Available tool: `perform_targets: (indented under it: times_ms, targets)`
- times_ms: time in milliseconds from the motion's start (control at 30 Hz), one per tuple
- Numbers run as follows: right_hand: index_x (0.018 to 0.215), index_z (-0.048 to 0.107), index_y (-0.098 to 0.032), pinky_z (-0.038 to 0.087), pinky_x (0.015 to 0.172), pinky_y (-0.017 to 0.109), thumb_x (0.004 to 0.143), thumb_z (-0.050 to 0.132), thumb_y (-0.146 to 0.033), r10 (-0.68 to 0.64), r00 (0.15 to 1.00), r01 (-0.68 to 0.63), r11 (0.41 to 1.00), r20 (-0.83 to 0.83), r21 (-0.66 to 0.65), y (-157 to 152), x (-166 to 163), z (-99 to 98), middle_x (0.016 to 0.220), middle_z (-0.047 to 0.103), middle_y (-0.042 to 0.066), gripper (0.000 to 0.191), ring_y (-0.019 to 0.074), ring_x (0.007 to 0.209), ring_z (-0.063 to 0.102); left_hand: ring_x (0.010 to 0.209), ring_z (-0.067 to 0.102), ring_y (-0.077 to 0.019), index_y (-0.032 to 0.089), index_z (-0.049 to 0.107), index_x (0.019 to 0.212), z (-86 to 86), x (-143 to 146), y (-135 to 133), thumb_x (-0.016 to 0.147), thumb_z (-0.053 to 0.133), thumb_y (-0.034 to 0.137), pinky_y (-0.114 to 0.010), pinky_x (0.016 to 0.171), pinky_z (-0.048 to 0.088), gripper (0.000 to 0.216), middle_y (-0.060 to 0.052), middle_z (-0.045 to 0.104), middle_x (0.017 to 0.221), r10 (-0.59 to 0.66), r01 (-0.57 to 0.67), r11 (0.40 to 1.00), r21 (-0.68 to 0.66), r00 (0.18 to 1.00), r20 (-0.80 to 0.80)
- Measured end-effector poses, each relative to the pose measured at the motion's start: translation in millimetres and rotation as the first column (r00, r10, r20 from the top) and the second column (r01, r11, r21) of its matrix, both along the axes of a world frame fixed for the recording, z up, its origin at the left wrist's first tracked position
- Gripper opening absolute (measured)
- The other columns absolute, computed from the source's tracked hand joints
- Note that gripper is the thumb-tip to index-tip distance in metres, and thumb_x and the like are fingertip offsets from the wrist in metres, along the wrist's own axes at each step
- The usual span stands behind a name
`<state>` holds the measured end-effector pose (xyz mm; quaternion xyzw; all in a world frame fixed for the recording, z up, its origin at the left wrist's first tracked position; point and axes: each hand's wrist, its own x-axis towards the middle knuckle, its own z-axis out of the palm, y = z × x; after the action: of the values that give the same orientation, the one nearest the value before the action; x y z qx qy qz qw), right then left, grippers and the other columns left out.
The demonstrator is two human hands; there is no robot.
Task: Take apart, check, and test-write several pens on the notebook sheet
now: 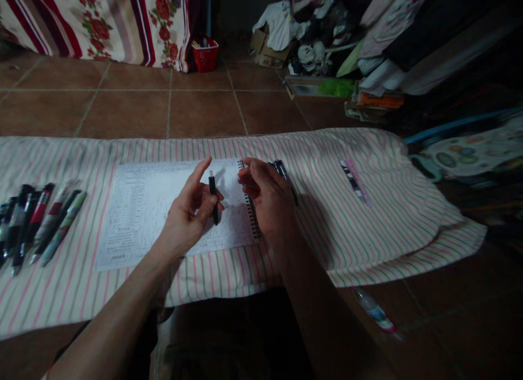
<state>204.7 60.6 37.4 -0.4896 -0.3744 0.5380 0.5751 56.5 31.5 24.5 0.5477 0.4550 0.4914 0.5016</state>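
My left hand (190, 211) pinches a black pen (213, 205) between thumb and fingers, its short light-coloured tip pointing up and its index finger stretched away. Opposite it, my right hand (267, 192) has its fingertips drawn together around a small orange-red bit (244, 173), too small to name. Both hands hover over an open spiral-bound notebook (155, 205) with print on its page. Its black wire spiral (251, 213) runs beneath my right hand. Partly hidden behind that hand are some dark pens (283, 168) on the cloth.
Several pens (41, 216) lie in a row at the left on the striped cloth (310, 249). A patterned black-and-white pen and a pink strip (359, 184) rest at the right. On the tiled floor are a plastic bottle (376, 312), a red basket (205, 58) and piled clothes.
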Motion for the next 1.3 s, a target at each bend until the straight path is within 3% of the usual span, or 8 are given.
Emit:
perform_targets:
  times_ms: [233,467,900,1067,1300]
  targets:
    - [0.089,0.066,-0.025,0.046,0.066,0.024,0.076,0.061,-0.047,0.003,1.0,-0.003,1.0,-0.006,-0.006,0.6,1.6,0.1,0.08,0.067,-0.001,0.026,0.012,0.075,0.062,0.068,0.062,-0.0129,0.027,0.04,0.136,-3.9,1.0,-0.9,0.084,0.057,0.024,-0.026,0.064,0.052,0.055,0.003,0.054,0.074,-0.036,0.036,0.999,-0.007,0.999,-0.022]
    - [0.088,0.067,-0.025,0.045,0.065,0.023,0.077,0.061,-0.046,-0.003,1.0,0.003,1.0,-0.026,0.004,0.4,2.9,0.4,0.08,0.066,-0.002,0.025,0.0115,0.074,0.061,0.064,0.06,-0.0103,0.021,0.045,0.131,-5.1,4.7,-1.1,0.085,0.055,0.023,-0.025,0.064,0.05,0.047,0.004,0.058,0.07,-0.058,0.059,0.998,0.005,0.997,-0.053]
    - [0.087,0.068,-0.025,0.045,0.063,0.022,0.076,0.062,-0.045,0.01,0.999,-0.01,1.0,-0.038,0.003,-0.3,0.0,-1.3,0.079,0.066,-0.002,0.024,0.0113,0.074,0.061,0.055,0.058,-0.0104,0.016,0.053,0.114,0.4,6.8,0.6,0.077,0.065,0.023,-0.024,0.055,0.048,0.039,0.005,0.057,0.062,0.032,-0.028,0.997,-0.067,0.998,0.053]
    - [0.087,0.067,-0.024,0.045,0.063,0.023,0.076,0.062,-0.045,0.012,0.999,-0.012,1.0,-0.051,-0.003,-0.1,-1.0,-1.7,0.078,0.066,-0.002,0.024,0.0112,0.073,0.061,0.054,0.056,-0.0091,0.016,0.054,0.118,-0.8,6.8,2.0,0.078,0.064,0.023,-0.022,0.053,0.047,0.042,0.005,0.057,0.063,0.011,-0.007,0.999,-0.054,0.998,0.06]
    - [0.082,0.066,-0.021,0.043,0.06,0.021,0.077,0.06,-0.04,0.024,0.999,-0.026,0.999,-0.044,-0.03,-0.7,-0.7,1.9,0.074,0.065,-0.001,0.021,0.0105,0.071,0.06,0.062,0.058,-0.0104,0.018,0.042,0.136,0.3,5.7,0.8,0.083,0.058,0.023,-0.023,0.058,0.049,0.056,0.002,0.061,0.069,-0.023,0.022,0.999,-0.03,0.999,-0.038]
